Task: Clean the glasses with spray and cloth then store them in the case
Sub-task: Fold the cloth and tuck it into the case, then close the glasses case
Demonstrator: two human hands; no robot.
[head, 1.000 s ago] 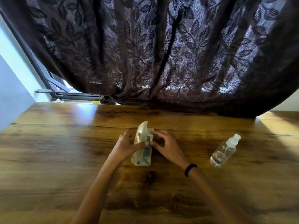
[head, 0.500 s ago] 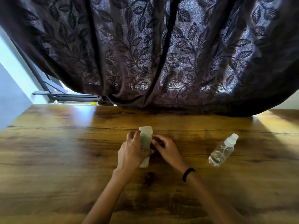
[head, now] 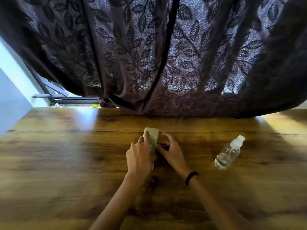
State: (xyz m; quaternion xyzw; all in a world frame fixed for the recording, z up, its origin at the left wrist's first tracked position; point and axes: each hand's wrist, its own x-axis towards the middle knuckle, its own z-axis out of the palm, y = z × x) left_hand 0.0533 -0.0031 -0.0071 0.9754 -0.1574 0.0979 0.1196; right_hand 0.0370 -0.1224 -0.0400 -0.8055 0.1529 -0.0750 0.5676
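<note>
A pale translucent glasses case (head: 152, 138) lies lengthwise on the wooden table (head: 66, 163), its lid down. My left hand (head: 140, 156) lies over its near half, fingers pressing on the lid. My right hand (head: 171, 150) sits just right of the case with curled fingers touching its right edge. The glasses and the cloth are not visible; whatever is inside the case is hidden. A clear spray bottle (head: 228, 152) with a white cap lies tilted on the table, to the right of my right hand.
A dark leaf-patterned curtain (head: 157, 55) hangs over the table's far edge. A window frame (head: 66, 100) and pale wall show at the far left. A black band (head: 191, 177) circles my right wrist.
The case lid, raised one second ago with the inside showing, has come down. My left hand moved from the case's left side onto its top. My right hand's fingers came off the case's top.
</note>
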